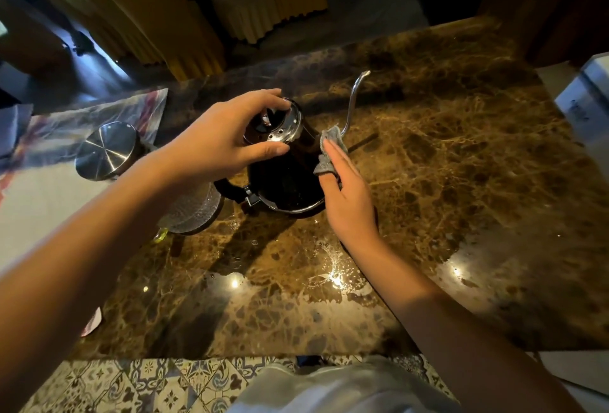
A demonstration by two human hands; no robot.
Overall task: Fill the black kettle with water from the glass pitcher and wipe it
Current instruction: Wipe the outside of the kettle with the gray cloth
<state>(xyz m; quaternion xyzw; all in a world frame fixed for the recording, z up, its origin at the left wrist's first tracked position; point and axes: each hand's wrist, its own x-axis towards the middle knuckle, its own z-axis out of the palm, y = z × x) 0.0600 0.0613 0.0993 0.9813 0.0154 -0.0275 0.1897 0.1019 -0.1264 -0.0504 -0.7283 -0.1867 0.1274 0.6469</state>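
The black kettle (283, 178) stands on the brown marble counter (428, 182), its thin gooseneck spout (352, 99) rising to the right and its black handle pointing left. My left hand (217, 142) grips the silver lid (280, 122) on top with curled fingers and thumb. My right hand (346, 188) presses a small grey cloth (331, 149) flat against the kettle's right side, fingers straight. The glass pitcher (194, 211) stands left of the kettle, mostly hidden behind my left forearm.
A round steel lid or canister (107, 149) sits at the left on a patterned mat (66, 136). A white box (586, 99) stands at the right edge. Water drops glisten on the counter near its front. Patterned floor tiles show below the counter's edge.
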